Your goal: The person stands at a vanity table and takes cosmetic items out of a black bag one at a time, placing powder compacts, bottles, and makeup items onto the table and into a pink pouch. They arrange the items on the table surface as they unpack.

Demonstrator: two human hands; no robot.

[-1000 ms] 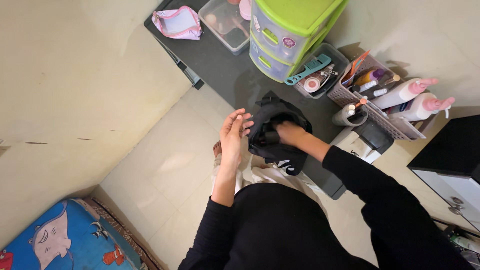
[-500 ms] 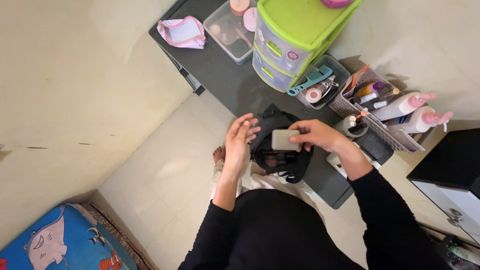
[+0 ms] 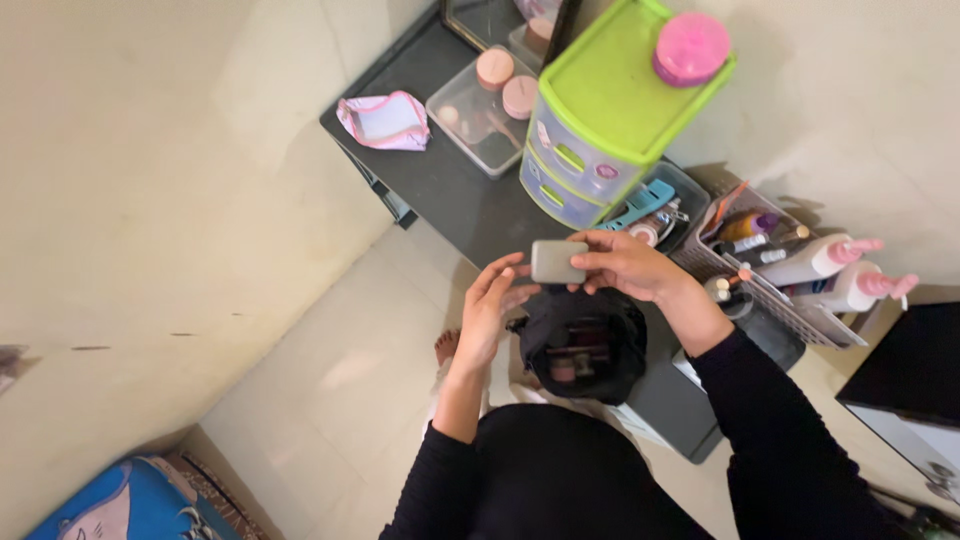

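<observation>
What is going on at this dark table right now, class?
A person in black sleeves stands at the dark table. The right hand holds a small grey rounded rectangular case above an open black fabric pouch with small cosmetics inside. The left hand is open, its fingertips close to the case, beside the pouch. Behind stand a green-topped plastic drawer unit, a clear plastic box and a grey basket of bottles.
</observation>
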